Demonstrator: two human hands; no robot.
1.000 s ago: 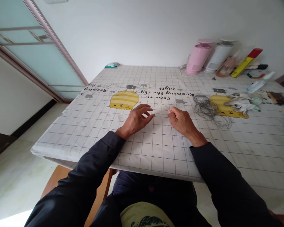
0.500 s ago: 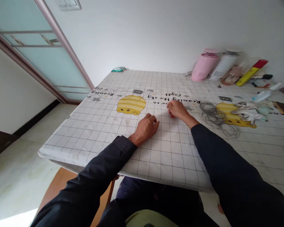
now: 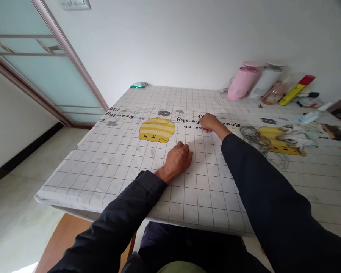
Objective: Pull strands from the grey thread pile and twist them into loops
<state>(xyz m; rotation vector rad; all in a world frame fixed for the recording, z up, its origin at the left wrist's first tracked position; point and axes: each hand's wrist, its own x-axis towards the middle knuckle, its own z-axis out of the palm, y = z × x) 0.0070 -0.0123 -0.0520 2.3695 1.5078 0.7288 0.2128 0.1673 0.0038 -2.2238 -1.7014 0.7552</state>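
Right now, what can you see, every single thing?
Door: 1, pale blue, left
Light switch: 1, white, wall
Chair: 1, orange-brown, lower left
Tablecloth: 1, white checked, table
Packet: 1, green-white, far left corner
Cylinders: 2, pink and white, back right
Bottles: 2, pinkish and clear, right
Long box: 1, yellow-red, back right
Wire tangle: 1, grey, right
Crumpled cloth: 1, whitish, right
Small clutter: unclear, dark, far right
Trousers: 1 pair, dark, below
Left hand: 1, dark sleeve, near middle
Right hand: 1, dark sleeve, farther forward

Grid-clothed table (image 3: 125, 163): wire tangle (image 3: 254, 137), crumpled rag (image 3: 294, 135), pink cylinder (image 3: 242, 83), white cylinder (image 3: 263, 82), yellow-red box (image 3: 295, 91), green packet (image 3: 139, 85).
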